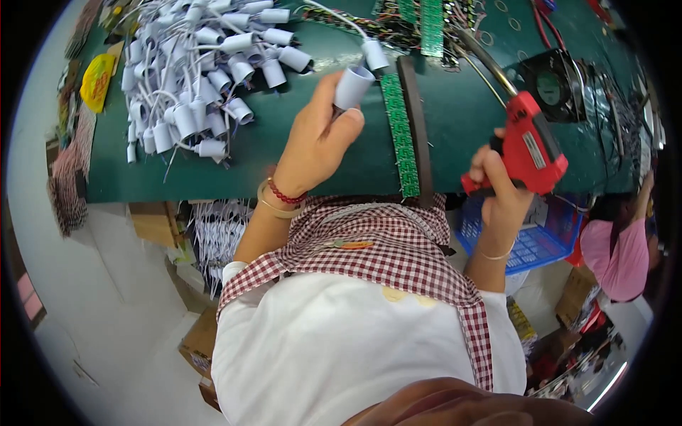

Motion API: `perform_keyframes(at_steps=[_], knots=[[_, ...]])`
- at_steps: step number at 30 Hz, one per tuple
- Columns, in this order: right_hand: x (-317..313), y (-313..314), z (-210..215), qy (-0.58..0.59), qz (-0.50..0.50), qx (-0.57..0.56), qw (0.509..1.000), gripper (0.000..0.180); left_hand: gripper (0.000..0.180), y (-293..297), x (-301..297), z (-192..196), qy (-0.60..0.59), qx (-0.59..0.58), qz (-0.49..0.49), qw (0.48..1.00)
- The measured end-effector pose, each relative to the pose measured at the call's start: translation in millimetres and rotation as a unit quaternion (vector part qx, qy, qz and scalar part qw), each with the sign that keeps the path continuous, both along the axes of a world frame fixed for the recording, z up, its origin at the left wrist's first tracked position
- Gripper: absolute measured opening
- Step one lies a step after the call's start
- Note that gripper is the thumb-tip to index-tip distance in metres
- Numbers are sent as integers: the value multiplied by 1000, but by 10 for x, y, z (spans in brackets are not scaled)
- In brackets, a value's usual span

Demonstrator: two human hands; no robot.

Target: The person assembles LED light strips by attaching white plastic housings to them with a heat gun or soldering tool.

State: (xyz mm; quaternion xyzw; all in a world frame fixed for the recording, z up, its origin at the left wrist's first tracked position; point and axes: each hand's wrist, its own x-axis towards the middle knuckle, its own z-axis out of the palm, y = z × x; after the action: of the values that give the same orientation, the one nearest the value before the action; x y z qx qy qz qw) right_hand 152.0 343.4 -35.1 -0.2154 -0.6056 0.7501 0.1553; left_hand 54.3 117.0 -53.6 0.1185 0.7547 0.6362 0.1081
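1. The white lamp socket (352,86) sits in your left hand (316,142), pinched between thumb and fingers (346,122), open end tilted up and to the right. It hangs just above the green worktop (455,121), beside the near end of a long green circuit strip (399,135).

2. Your right hand (497,188) has its fingers wrapped tight around the grip of the red soldering gun (529,145). Its metal barrel points up and left, across the worktop, well apart from the socket.

3. Judged step: you have one socket picked and presented, tool ready but not yet at the work. Whether a wire is attached to this socket cannot be told.

4. Next move calls for bringing barrel tip and socket together, socket held steady; keep your thumb clear of the hot end.

5. Further out: a heap of wired white sockets (192,71) lies at upper left, a dark strip (418,135) runs beside the circuit strip, a small black fan (550,85) sits at right, and a blue basket (529,238) stands below the worktop edge.
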Motion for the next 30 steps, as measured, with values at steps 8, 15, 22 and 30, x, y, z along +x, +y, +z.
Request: perform_keyframes(at_steps=[8, 15, 22, 30], knots=[[-181, -210, 89, 0, 84, 49, 995, 36, 17, 188, -223, -102, -66, -79, -147, 984], [-89, -221, 60, -2, 76, 29, 997, 35, 15, 206, -390, -340, -55, -94, -104, 989], [97, -121, -66, -61, 63, 41, 995, 36, 15, 237, -539, -627, 39, -199, -80, 976], [306, 7, -336, -143, 63, 102, 982, 37, 16, 247, -634, -617, 38, -263, -109, 958]])
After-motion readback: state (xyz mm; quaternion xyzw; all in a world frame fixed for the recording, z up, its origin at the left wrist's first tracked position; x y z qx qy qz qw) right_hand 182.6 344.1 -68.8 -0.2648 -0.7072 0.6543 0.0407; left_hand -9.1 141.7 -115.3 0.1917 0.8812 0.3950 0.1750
